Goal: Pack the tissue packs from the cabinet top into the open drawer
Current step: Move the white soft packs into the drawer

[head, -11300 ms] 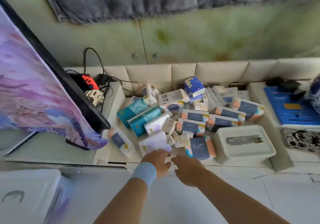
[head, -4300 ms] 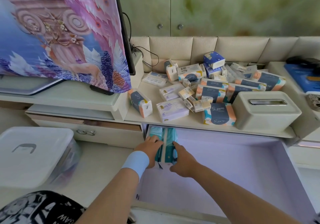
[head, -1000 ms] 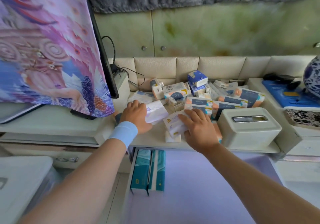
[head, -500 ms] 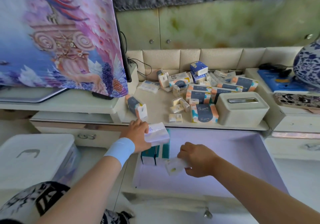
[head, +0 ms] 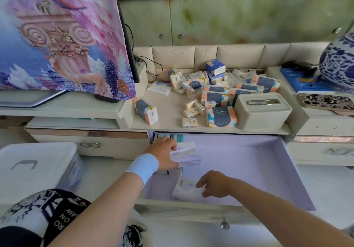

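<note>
Head view: the left grip (head: 164, 155), with a blue wristband (head: 142, 165) behind it, grasps the rear pack (head: 186, 154) by its left end. That white pack is held in the air, its long axis running left to right and tilted a little. It hangs over the left rear part of the drawer (head: 277, 170), just in front of the teal packs (head: 170, 136).

The right grip (head: 214, 186) pinches the right end of the front pack (head: 186, 190), with fingers above and thumb below. This white pack lies near the drawer's front wall, towards its left side, with its long axis along that wall.

The drawer is pulled out and holds the teal packs in its left rear corner, their long axes running front to back.

On the cabinet top (head: 168, 116) a pile (head: 216, 97) of navy-and-orange packs and small packets lies beside a beige tissue box (head: 262, 110). A lone pack (head: 146, 110) lies apart to the left, angled front to back.
</note>
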A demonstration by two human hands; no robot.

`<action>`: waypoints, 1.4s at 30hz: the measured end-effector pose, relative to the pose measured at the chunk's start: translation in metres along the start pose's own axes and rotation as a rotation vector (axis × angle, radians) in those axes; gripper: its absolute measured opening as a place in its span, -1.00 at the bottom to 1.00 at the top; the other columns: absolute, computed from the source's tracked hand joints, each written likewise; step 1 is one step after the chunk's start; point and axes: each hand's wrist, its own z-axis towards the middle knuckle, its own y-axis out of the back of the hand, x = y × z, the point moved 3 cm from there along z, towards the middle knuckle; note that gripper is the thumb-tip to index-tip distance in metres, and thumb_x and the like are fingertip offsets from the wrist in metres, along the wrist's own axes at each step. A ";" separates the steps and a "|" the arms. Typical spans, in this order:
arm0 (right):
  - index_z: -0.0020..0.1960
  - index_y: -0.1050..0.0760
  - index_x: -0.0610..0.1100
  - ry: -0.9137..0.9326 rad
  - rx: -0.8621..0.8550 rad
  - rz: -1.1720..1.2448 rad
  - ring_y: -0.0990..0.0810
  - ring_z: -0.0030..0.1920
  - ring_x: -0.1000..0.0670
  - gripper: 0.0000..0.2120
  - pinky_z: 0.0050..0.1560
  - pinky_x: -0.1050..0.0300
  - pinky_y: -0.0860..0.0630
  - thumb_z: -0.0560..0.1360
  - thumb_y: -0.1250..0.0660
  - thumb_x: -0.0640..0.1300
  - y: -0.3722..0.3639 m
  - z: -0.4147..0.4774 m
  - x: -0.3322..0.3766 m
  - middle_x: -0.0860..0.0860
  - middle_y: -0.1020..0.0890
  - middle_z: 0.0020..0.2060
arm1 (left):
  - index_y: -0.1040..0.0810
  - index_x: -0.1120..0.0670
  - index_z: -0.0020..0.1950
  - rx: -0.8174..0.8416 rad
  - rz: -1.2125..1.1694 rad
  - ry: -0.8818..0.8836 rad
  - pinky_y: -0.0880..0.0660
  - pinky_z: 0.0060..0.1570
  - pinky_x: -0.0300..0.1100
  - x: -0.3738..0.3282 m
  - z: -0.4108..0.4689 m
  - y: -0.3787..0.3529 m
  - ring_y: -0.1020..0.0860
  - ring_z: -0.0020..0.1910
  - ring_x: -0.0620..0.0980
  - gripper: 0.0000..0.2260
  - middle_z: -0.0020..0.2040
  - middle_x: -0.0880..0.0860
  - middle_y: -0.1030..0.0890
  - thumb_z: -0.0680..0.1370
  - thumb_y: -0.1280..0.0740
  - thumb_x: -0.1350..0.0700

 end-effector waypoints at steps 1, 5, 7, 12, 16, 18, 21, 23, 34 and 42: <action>0.27 -0.60 -0.04 -0.018 -0.019 0.079 -0.57 0.15 0.05 -0.65 0.14 0.27 -0.45 0.49 -0.45 -0.18 0.003 0.000 0.000 0.03 -0.61 0.20 | -0.34 -0.09 0.02 0.006 -0.008 -0.005 -0.45 0.09 -0.06 -0.001 0.001 -0.002 -0.35 0.09 -0.02 -0.61 0.07 -0.08 -0.35 0.33 -0.45 -0.11; 0.21 -0.55 -0.18 -0.201 -0.194 0.720 -0.60 -0.22 -0.05 -0.72 -0.26 0.15 -0.51 0.57 -0.18 -0.33 0.024 -0.001 -0.006 -0.13 -0.66 -0.05 | -0.36 -0.11 0.04 0.032 -0.042 -0.024 -0.46 0.08 -0.06 -0.006 0.003 -0.012 -0.36 0.08 -0.04 -0.59 0.07 -0.10 -0.37 0.31 -0.46 -0.13; 0.20 -0.44 -0.14 -0.241 -0.220 0.988 -0.62 -0.18 -0.14 -0.80 -0.24 0.04 -0.58 0.63 -0.12 -0.20 0.035 -0.007 -0.006 -0.19 -0.63 0.01 | -0.37 -0.12 0.04 0.049 -0.061 -0.046 -0.44 0.04 -0.12 -0.012 0.003 -0.018 -0.37 0.08 -0.06 -0.59 0.08 -0.11 -0.37 0.32 -0.48 -0.12; 0.27 -0.31 -0.01 -0.204 -0.109 0.978 -0.58 -0.18 -0.09 -0.69 -0.20 0.07 -0.55 0.59 -0.32 -0.03 0.041 -0.013 -0.012 -0.16 -0.59 0.08 | -0.39 -0.13 0.06 0.087 -0.145 -0.103 -0.41 0.00 -0.22 -0.032 0.003 -0.030 -0.39 0.10 -0.09 -0.55 0.10 -0.12 -0.39 0.30 -0.54 -0.10; 0.34 -0.41 -0.09 -0.197 -0.086 0.872 -0.52 -0.39 -0.04 -0.60 -0.34 0.12 -0.49 0.54 -0.37 -0.26 0.028 -0.012 -0.022 -0.14 -0.59 -0.12 | -0.34 -0.17 0.28 0.266 -0.105 -0.056 -0.47 0.20 -0.05 -0.041 0.000 -0.044 -0.44 0.21 -0.05 -0.34 0.25 -0.13 -0.39 0.27 -0.57 -0.13; 0.33 -0.40 -0.06 -0.208 -0.075 0.820 -0.50 -0.37 -0.05 -0.57 -0.37 0.13 -0.50 0.52 -0.38 -0.31 0.022 -0.014 -0.025 -0.15 -0.57 -0.14 | -0.29 -0.17 0.39 0.374 -0.102 -0.003 -0.48 0.23 -0.03 -0.040 -0.005 -0.052 -0.47 0.24 -0.03 -0.29 0.29 -0.14 -0.42 0.33 -0.54 -0.11; 0.32 -0.42 0.00 -0.196 -0.072 0.755 -0.53 -0.28 -0.05 -0.56 -0.38 0.16 -0.49 0.52 -0.35 -0.33 0.011 -0.013 -0.023 -0.16 -0.59 -0.05 | -0.32 -0.14 0.42 0.431 -0.071 0.023 -0.47 0.24 -0.04 -0.036 -0.010 -0.059 -0.49 0.23 -0.02 -0.43 0.32 -0.11 -0.48 0.46 -0.45 -0.08; 0.34 -0.46 0.03 -0.167 -0.143 0.760 -0.55 -0.19 -0.05 -0.52 -0.33 0.19 -0.49 0.52 -0.31 -0.37 0.006 -0.011 -0.020 -0.14 -0.59 0.02 | -0.35 -0.11 0.43 0.410 -0.066 0.039 -0.46 0.26 -0.05 -0.033 -0.010 -0.063 -0.49 0.25 -0.01 -0.48 0.35 -0.07 -0.47 0.50 -0.41 -0.05; 0.37 -0.49 -0.13 0.024 -0.322 0.826 -0.58 0.12 0.04 -0.57 -0.04 0.27 -0.54 0.52 -0.33 -0.32 0.028 0.009 0.012 -0.04 -0.60 0.21 | -0.20 -0.27 0.45 0.254 -0.323 0.134 -0.53 0.08 -0.05 -0.025 0.001 -0.057 -0.52 0.14 0.11 -0.44 0.37 0.03 -0.43 0.53 -0.35 0.05; 0.60 -0.08 -0.12 -0.159 0.030 -0.016 -0.26 0.51 -0.12 -0.22 0.46 0.05 -0.24 0.50 -0.38 -0.01 -0.023 0.028 0.001 -0.09 -0.24 0.55 | -0.46 -0.14 0.25 0.234 -0.367 0.232 -0.62 -0.24 -0.12 0.015 -0.011 -0.045 -0.53 0.04 0.09 -0.68 0.17 0.01 -0.46 0.55 -0.30 0.17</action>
